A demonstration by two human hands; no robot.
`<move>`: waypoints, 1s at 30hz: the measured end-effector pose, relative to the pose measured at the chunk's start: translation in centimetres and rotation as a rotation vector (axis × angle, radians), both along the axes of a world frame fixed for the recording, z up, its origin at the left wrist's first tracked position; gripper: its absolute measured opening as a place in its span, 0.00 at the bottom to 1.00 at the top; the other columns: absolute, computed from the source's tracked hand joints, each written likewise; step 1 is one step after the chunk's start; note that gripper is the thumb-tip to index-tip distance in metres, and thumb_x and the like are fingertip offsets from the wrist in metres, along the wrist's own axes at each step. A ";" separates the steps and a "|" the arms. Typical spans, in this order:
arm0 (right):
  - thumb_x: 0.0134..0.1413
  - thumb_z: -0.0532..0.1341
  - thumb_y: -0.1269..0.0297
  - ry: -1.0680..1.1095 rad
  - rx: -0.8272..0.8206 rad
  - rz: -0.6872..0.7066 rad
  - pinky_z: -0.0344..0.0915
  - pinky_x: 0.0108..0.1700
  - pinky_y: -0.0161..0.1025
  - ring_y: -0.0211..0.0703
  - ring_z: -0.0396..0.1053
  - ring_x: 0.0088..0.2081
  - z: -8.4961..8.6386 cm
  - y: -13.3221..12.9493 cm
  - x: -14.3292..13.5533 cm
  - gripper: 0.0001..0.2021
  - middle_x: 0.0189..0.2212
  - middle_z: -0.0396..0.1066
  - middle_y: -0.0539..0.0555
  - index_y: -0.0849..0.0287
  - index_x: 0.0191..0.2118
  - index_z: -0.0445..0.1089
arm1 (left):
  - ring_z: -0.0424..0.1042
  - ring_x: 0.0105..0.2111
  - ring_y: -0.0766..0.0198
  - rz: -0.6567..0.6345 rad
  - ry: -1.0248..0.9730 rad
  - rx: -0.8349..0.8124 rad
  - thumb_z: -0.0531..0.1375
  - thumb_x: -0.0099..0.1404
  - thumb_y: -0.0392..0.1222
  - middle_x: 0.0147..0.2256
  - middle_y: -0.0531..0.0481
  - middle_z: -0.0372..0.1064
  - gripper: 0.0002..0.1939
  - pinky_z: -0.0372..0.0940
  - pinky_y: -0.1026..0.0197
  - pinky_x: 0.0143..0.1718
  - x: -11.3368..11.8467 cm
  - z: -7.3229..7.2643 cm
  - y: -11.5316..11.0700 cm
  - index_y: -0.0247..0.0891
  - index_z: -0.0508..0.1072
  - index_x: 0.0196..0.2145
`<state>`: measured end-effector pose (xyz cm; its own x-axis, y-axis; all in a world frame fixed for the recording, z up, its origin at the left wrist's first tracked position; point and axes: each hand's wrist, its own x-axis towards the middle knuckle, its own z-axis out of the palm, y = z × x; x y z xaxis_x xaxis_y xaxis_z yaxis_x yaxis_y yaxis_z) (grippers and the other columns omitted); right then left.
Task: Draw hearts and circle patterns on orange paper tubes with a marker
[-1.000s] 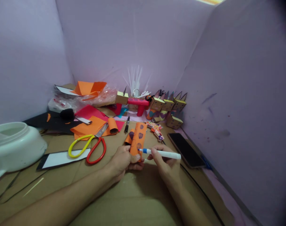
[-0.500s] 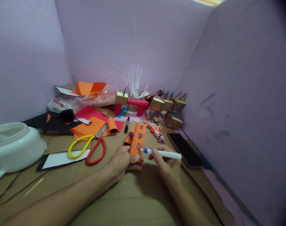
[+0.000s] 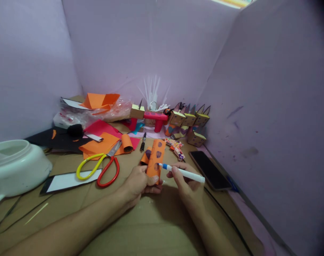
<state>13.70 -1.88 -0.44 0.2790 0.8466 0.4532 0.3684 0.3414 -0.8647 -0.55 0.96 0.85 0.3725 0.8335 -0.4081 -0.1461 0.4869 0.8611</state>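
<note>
An orange paper piece (image 3: pixel 156 156) with a row of dark purple spots stands tilted in my left hand (image 3: pixel 139 183), whose thumb presses its lower end. My right hand (image 3: pixel 187 183) grips a white marker (image 3: pixel 190 174) with a blue band; its tip meets the paper at one of the lower spots. Behind the held piece, on its left, is another orange piece (image 3: pixel 145 156) with a purple patch. A black pen (image 3: pixel 143 141) lies just beyond, and a flower-patterned piece (image 3: pixel 176 147) rests to the right.
Scissors (image 3: pixel 108 167) with yellow and red handles lie left, near a white pot (image 3: pixel 20 169). A phone (image 3: pixel 210 170) lies right, beside a cable. Cardboard animal heads (image 3: pixel 190 119), a pink form (image 3: pixel 158 121) and coloured papers (image 3: pixel 100 142) line the back.
The marker's tip has moved slightly up the orange piece, and the marker now slants more steeply. My left hand keeps its hold.
</note>
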 end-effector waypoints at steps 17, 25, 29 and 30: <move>0.51 0.59 0.60 -0.002 0.001 0.032 0.62 0.23 0.34 0.39 0.68 0.21 -0.1 0.0 0.0 0.09 0.19 0.72 0.52 0.61 0.28 0.71 | 0.71 0.22 0.66 0.028 -0.057 -0.003 0.63 0.47 0.30 0.24 0.47 0.69 0.10 0.68 0.63 0.27 -0.1 -0.3 0.0 0.31 0.68 0.29; 0.51 0.59 0.58 0.049 -0.001 0.005 0.62 0.23 0.33 0.39 0.69 0.21 0.1 -0.1 0.2 0.10 0.18 0.71 0.51 0.60 0.27 0.70 | 0.70 0.21 0.67 0.021 -0.030 -0.012 0.59 0.51 0.28 0.25 0.46 0.70 0.07 0.68 0.64 0.26 0.0 -0.1 0.0 0.30 0.67 0.30; 0.51 0.59 0.58 0.005 -0.017 -0.009 0.61 0.22 0.33 0.39 0.68 0.21 0.1 0.0 0.2 0.11 0.19 0.72 0.52 0.60 0.28 0.70 | 0.71 0.21 0.67 0.010 -0.027 -0.020 0.59 0.51 0.28 0.25 0.45 0.71 0.06 0.68 0.65 0.26 0.0 -0.1 0.0 0.30 0.67 0.30; 0.51 0.59 0.58 -0.005 -0.017 0.001 0.61 0.23 0.34 0.40 0.68 0.21 0.0 0.0 0.1 0.11 0.19 0.72 0.52 0.60 0.28 0.71 | 0.71 0.21 0.67 0.008 -0.032 -0.021 0.59 0.51 0.28 0.25 0.46 0.71 0.07 0.68 0.65 0.26 0.0 -0.1 0.0 0.31 0.67 0.30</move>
